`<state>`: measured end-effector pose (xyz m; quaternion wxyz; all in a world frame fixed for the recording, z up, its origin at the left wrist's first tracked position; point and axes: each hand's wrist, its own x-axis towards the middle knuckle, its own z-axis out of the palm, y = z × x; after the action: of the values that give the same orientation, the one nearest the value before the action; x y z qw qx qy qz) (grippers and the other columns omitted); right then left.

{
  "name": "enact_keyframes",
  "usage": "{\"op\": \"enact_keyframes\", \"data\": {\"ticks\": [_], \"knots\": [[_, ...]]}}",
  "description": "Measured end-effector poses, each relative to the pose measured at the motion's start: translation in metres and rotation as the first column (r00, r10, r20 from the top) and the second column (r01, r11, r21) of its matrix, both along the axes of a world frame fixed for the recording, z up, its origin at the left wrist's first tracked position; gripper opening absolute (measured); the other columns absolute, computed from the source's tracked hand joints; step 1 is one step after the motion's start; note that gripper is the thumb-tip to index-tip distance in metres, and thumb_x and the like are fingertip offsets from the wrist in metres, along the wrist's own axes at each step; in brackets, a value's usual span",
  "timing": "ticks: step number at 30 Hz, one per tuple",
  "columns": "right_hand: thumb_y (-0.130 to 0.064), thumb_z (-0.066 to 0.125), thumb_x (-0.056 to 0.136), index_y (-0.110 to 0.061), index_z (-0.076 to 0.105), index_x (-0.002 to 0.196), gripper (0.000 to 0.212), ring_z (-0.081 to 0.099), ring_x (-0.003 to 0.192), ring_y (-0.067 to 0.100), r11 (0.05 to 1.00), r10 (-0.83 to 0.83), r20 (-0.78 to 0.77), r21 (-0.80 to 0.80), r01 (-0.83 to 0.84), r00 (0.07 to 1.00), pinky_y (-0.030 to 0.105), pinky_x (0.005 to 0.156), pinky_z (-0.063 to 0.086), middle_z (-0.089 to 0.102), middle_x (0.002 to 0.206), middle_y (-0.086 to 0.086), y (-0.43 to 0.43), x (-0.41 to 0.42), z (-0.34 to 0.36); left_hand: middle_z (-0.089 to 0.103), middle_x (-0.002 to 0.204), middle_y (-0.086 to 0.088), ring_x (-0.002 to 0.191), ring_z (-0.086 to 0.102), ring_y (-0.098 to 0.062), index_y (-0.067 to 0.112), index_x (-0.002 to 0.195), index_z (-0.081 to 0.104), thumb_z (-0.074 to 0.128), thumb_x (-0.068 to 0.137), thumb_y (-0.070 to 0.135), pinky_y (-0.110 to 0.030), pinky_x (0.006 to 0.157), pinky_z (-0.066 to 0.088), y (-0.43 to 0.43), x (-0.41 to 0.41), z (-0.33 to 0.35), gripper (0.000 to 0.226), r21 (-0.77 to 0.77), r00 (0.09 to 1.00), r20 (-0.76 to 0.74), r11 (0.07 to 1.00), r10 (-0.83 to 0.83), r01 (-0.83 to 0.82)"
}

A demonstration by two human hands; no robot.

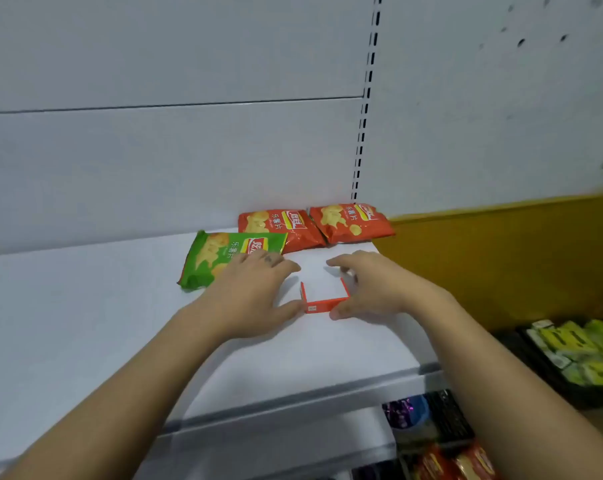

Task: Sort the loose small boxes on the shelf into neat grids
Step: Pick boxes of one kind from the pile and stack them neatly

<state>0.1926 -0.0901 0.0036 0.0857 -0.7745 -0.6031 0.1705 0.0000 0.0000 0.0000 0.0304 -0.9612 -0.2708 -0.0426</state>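
A person's two bare forearms reach in from the bottom corners, over the front edge of a white shelf (85,323), and meet around one small box (324,293). The small box has a white top and orange-red sides. It lies flat in the right half of the shelf, about midway between the front and back edges and nearer the right edge.

The left hand (255,292) is palm down on the box's left side. Its fingers are stretched forward and relaxed, reaching to the near edge of a green crisp bag (217,259). Its thumb tip touches the box's front left corner. The right hand (376,285) is palm down on the box's right side and grips the box: the thumb presses the front right corner and the fingers curl down around the far right corner. The index finger points left, past the back of the box. Both wrists are level and the arms nearly straight.

Behind the green bag, two red crisp bags (275,226) (348,221) lie side by side against the back edge, the right one at the back right corner. A slotted metal upright (365,109) rises up the pale wall above them. An ochre panel (500,265) stands beyond the shelf's right edge. Below it, a black tray (516,344) holds yellow-green packets (577,348).
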Motion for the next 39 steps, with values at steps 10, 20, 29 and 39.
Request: {"op": "enact_keyframes", "data": {"ticks": [10,20,29,39], "knots": [[-0.042,0.078,0.074,-0.025,0.055,0.128,0.061,0.053,0.095,0.014,0.996,0.088,-0.011,0.009,-0.088,0.996,0.026,0.081,0.045,0.053,0.113,-0.006,0.01,0.005,0.001,0.05,0.134,0.009,0.129,0.036,-0.015,0.032,0.134,0.042,0.027,0.075,0.078,-0.037,0.11,0.023,0.013,-0.004,-0.006,0.076,0.061,0.999,0.054,0.998,0.001,-0.004],[-0.03,0.083,0.069,-0.032,0.057,0.12,0.057,0.043,0.095,0.01,0.959,0.064,0.021,0.276,-0.067,0.998,0.024,0.079,0.034,0.049,0.115,-0.006,0.046,0.01,0.037,0.051,0.133,0.008,0.129,0.037,-0.014,0.033,0.133,0.042,0.026,0.071,0.079,-0.038,0.106,0.024,0.04,-0.023,0.014,0.079,0.06,0.985,0.116,0.989,0.131,-0.139],[-0.018,0.08,0.07,-0.027,0.058,0.12,0.056,0.048,0.089,0.011,0.861,0.294,-0.001,0.435,-0.264,0.956,0.023,0.078,0.036,0.044,0.109,-0.004,0.123,-0.081,0.087,0.045,0.139,0.005,0.134,0.03,-0.014,0.03,0.139,0.036,0.017,0.067,0.079,-0.04,0.106,0.017,0.063,-0.123,0.066,0.09,0.134,0.893,0.222,0.894,0.393,-0.427],[-0.017,0.076,0.073,-0.028,0.056,0.123,0.056,0.049,0.088,0.01,0.703,0.551,0.066,0.501,-0.505,0.832,0.02,0.077,0.035,0.044,0.107,-0.008,0.166,-0.255,0.122,0.04,0.143,0.005,0.135,0.027,-0.014,0.031,0.142,0.031,0.04,0.081,0.071,-0.04,0.108,0.017,0.037,-0.292,0.101,0.073,0.168,0.732,0.316,0.724,0.603,-0.669]]}}
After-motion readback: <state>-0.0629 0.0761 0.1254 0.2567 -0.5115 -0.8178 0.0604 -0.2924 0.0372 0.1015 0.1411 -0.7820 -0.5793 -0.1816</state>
